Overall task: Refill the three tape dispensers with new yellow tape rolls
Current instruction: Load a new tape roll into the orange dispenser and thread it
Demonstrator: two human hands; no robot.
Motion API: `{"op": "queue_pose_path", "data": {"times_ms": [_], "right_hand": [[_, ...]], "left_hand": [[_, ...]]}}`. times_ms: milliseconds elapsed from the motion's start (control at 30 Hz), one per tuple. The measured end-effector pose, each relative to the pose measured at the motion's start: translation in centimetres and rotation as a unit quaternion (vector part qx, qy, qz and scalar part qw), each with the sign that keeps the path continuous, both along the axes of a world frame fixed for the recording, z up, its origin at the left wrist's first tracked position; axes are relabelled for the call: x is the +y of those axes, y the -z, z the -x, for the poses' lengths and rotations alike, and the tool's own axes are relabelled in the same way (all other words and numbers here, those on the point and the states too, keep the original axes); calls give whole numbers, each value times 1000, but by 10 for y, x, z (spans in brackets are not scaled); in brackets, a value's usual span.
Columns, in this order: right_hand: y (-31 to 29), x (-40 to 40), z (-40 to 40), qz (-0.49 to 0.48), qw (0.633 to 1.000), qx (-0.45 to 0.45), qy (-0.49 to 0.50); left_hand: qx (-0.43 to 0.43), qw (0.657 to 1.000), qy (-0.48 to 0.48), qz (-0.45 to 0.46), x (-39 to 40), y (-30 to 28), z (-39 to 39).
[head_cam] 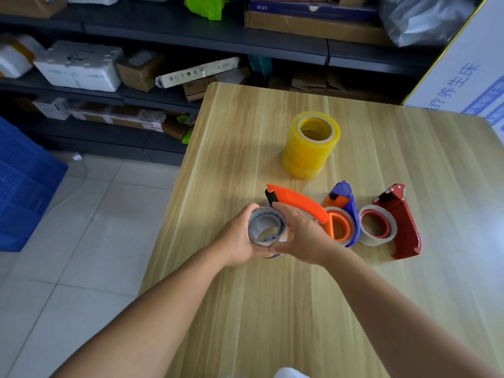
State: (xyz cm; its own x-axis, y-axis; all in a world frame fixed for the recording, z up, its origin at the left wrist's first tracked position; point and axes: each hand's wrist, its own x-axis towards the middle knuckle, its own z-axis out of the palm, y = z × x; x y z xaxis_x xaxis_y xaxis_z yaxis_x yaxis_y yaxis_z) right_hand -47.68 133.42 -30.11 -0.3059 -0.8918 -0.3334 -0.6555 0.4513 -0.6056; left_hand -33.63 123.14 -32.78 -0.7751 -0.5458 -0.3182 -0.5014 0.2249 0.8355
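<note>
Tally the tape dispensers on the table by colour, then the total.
Orange dispenser: 1
Blue dispenser: 1
Red dispenser: 1
Total: 3

Your right hand [301, 233] hides the orange dispenser [297, 203]'s lower body; the worktop [272, 309] runs off the bottom edge

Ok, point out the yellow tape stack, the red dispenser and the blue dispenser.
yellow tape stack [309, 151]: head view, side wall.
red dispenser [403, 227]: head view, red body.
blue dispenser [351, 211]: head view, blue outer frame.
</note>
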Motion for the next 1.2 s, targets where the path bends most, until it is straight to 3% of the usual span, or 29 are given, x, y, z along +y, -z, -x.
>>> {"op": "queue_pose_path", "data": {"times_ms": [67, 167, 300, 667, 800, 1000, 1200], "right_hand": [[1, 2, 0, 22, 1000, 4, 10], [3, 6, -4, 43, 994, 100, 1], [3, 6, -6, -9, 986, 161, -43], [9, 4, -7, 32, 990, 136, 4], [5, 6, -5, 50, 995, 78, 33], [-7, 2, -1, -10, 995, 100, 2], [-12, -1, 3, 43, 992, 114, 19]], "left_hand": [[-14, 1000, 10, 8, -4, -1, 2], [-12, 999, 5, 33, -6, 0, 6], [-14, 998, 7, 60, -5, 3, 7], [12, 998, 1, 67, -8, 10, 9], [3, 999, 5, 44, -8, 9, 9], [-4, 1000, 8, 30, -11, 2, 16], [15, 999, 26, 38, -15, 3, 16]]}}
